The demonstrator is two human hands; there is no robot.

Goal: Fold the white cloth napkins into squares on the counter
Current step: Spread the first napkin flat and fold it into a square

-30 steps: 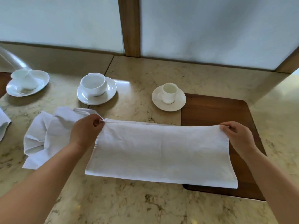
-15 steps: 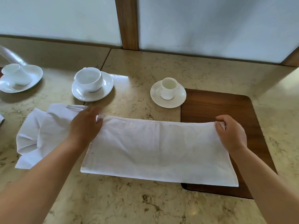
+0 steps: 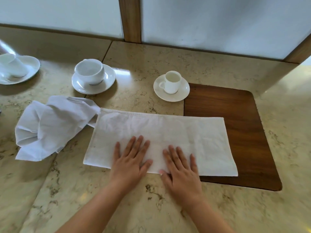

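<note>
Napkin being folded: white cloth napkin (image 3: 159, 140), lying flat as a long rectangle across the middle of the worktop (image 3: 134, 207), its right end overlapping a dark wooden board (image 3: 235, 123).
View: single head camera, looking down at both hands and the marble-patterned worktop.
Left hand: left hand (image 3: 129, 163) lies palm down on the near edge of the rectangle, left of centre; its fingers (image 3: 134, 145) are straight and spread, grasping nothing, only pressing the cloth.
Right hand: right hand (image 3: 181, 172) lies palm down just beside the left, also on the near edge; its fingers are straight and released, pressing flat.
Second napkin: crumpled white napkin (image 3: 50, 126) sits to the left, one corner touching the far left corner of the flat one; it is unfolded.
Crockery: small cup on saucer (image 3: 171, 84) stands beyond the napkin, at the board's left edge; wider cup on saucer (image 3: 92, 76) is further left; a third cup and saucer (image 3: 16, 68) is at the far left edge, partly cut off.
Background: frosted panels with wooden posts behind the worktop.
Progress: the flat napkin looks folded once in half lengthwise, judging by its narrow shape and doubled far edge; the hands seem to be smoothing it.
Left to do: probably fold the rectangle across its length into a square, then fold the crumpled napkin from scratch.
</note>
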